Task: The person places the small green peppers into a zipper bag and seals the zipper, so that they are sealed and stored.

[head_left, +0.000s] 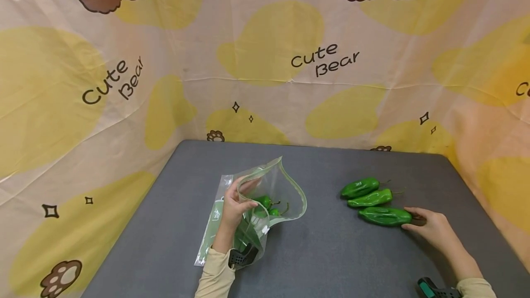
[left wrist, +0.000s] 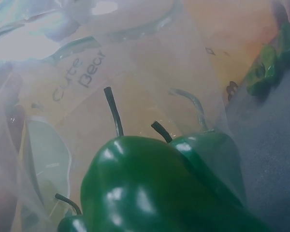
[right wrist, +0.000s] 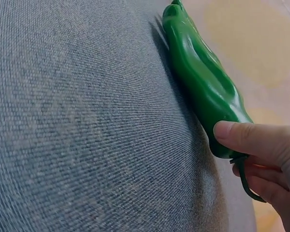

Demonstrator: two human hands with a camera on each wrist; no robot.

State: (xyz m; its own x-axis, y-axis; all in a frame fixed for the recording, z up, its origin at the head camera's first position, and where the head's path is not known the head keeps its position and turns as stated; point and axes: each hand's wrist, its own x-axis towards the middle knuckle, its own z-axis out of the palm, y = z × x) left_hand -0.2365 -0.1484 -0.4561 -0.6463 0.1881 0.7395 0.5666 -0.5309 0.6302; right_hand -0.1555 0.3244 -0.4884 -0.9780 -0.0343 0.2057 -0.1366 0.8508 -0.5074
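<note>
My left hand (head_left: 233,206) grips the near side of a clear zip bag (head_left: 295,186) with a pale green rim, thumb at the edge. The bag's mouth gapes toward the right. Inside lie several green peppers (head_left: 262,202), their stems pointing up; the left wrist view shows a large glossy pepper (left wrist: 130,183) close up through hazy film. Over on the right, my right hand (head_left: 439,233) pinches the stem end of a long green pepper (head_left: 385,216) between thumb and fingers. In the right wrist view its curved stem (right wrist: 246,181) hangs by the fingers.
Two more green peppers, a darker one (head_left: 360,187) and a lighter one (head_left: 370,198), lie side by side just beyond the pinched one. The grey table (head_left: 323,261) meets a printed cloth backdrop (head_left: 265,105) at the back and sides.
</note>
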